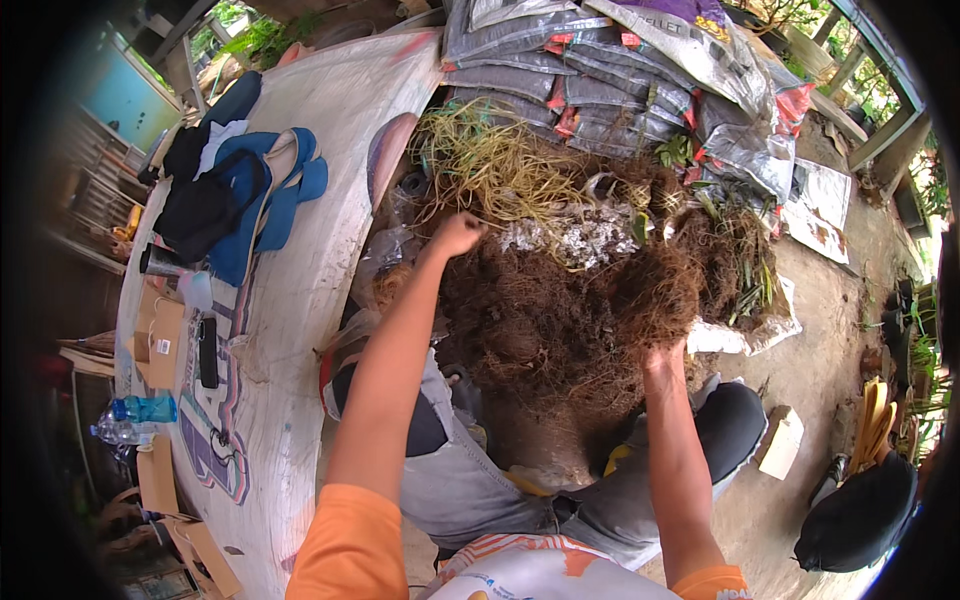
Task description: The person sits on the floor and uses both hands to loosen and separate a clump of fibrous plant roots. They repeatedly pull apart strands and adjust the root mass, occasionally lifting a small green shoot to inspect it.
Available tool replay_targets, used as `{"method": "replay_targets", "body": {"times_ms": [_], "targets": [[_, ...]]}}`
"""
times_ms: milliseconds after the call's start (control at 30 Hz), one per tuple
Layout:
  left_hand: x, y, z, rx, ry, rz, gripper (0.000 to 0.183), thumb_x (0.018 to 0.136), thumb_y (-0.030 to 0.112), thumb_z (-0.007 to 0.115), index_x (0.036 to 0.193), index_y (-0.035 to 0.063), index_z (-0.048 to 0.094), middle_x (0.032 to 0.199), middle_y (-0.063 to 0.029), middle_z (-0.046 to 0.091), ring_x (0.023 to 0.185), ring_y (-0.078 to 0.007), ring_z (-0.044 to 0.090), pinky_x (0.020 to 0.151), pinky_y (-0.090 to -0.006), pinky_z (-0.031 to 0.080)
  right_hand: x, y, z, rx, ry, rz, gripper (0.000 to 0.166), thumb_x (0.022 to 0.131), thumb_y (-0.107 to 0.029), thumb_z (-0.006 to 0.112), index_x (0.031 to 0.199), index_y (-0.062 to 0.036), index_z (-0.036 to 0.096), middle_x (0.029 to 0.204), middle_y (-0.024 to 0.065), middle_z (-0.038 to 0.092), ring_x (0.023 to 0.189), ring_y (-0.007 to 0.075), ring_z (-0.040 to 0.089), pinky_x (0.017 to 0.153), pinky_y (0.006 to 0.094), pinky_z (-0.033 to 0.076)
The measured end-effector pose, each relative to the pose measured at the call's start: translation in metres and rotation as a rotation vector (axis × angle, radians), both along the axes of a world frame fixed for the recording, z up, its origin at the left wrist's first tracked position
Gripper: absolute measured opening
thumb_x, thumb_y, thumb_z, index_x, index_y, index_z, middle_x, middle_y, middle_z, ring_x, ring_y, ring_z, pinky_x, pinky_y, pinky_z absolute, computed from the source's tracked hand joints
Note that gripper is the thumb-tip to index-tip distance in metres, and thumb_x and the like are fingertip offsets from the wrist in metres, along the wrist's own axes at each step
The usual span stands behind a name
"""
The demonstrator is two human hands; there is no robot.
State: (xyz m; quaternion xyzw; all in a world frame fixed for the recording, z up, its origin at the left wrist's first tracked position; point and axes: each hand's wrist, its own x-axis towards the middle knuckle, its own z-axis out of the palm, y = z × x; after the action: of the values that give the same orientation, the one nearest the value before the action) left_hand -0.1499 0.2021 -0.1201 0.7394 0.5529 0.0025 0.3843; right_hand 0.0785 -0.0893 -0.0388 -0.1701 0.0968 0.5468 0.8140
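A heap of brown fibrous roots and soil (525, 330) lies on the ground before me, between my legs. My right hand (664, 352) is mostly hidden under a clump of matted brown roots (660, 292), which it holds at the heap's right side. My left hand (459, 234) is over the heap's upper left edge, fingers curled; whether it pinches a strand I cannot tell. Just beyond it lies a pile of yellowed, dry leaf strands (502, 161). White crumbly material (589, 236) sits between that pile and the roots.
Stacked filled plastic bags (600, 82) rise behind the heap. A painted board surface (300, 262) on the left bears a blue bag (240, 202), a phone (208, 352) and plastic bottles (146, 409). More roots with green leaves (739, 262) lie right. A pale block (781, 442) rests on the floor.
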Motion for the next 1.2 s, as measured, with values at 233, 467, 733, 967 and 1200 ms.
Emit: {"method": "replay_targets", "body": {"times_ms": [233,467,733,967,1200], "targets": [[-0.019,-0.01,-0.103,-0.141,0.229,0.19,0.051,0.089,0.045,0.054,0.124,0.0083,0.048,0.13,-0.0129,0.046,0.121,-0.0324,0.044,0.103,-0.0499,0.035,-0.003,-0.004,0.018,-0.032,0.099,-0.084,0.043,0.092,-0.036,0.043,0.122,-0.006,0.051,0.121,0.0188,0.053,0.109,0.0367,0.053,0.091,0.0538,0.047],[0.02,0.022,-0.112,0.238,0.325,0.283,0.066,0.085,0.057,0.051,0.131,0.0091,0.042,0.139,-0.0143,0.035,0.127,-0.0328,0.036,0.105,-0.0532,0.031,0.0,-0.004,0.029,-0.116,0.063,-0.147,0.044,0.091,-0.035,0.043,0.123,-0.0046,0.049,0.117,0.0201,0.052,0.105,0.0378,0.052,0.089,0.0518,0.047],[0.09,0.099,-0.092,-0.017,-0.191,0.84,0.058,0.085,0.041,0.061,0.121,-0.0034,0.052,0.117,-0.0225,0.057,0.104,-0.035,0.058,0.088,-0.044,0.046,0.014,-0.003,0.015,-0.251,-0.037,-0.166,0.047,0.091,-0.035,0.044,0.124,-0.0024,0.048,0.119,0.0209,0.052,0.108,0.0366,0.051,0.091,0.0496,0.046],[0.175,0.144,-0.056,0.334,-0.622,0.692,0.048,0.085,0.033,0.061,0.121,0.0009,0.054,0.109,-0.0206,0.061,0.092,-0.0324,0.062,0.078,-0.044,0.049,0.014,0.0,0.023,-0.316,0.079,-0.148,0.048,0.094,-0.039,0.035,0.128,-0.0054,0.046,0.125,0.0194,0.05,0.11,0.0369,0.052,0.091,0.0524,0.047],[0.175,0.211,-0.06,0.005,0.084,-0.371,0.079,0.079,0.066,0.054,0.125,0.0019,0.053,0.132,-0.0268,0.045,0.121,-0.0361,0.047,0.1,-0.0432,0.039,0.028,0.006,0.02,-0.363,0.087,-0.183,0.045,0.091,-0.033,0.043,0.125,-0.0042,0.047,0.118,0.0203,0.052,0.105,0.0369,0.051,0.088,0.0507,0.047]]}}
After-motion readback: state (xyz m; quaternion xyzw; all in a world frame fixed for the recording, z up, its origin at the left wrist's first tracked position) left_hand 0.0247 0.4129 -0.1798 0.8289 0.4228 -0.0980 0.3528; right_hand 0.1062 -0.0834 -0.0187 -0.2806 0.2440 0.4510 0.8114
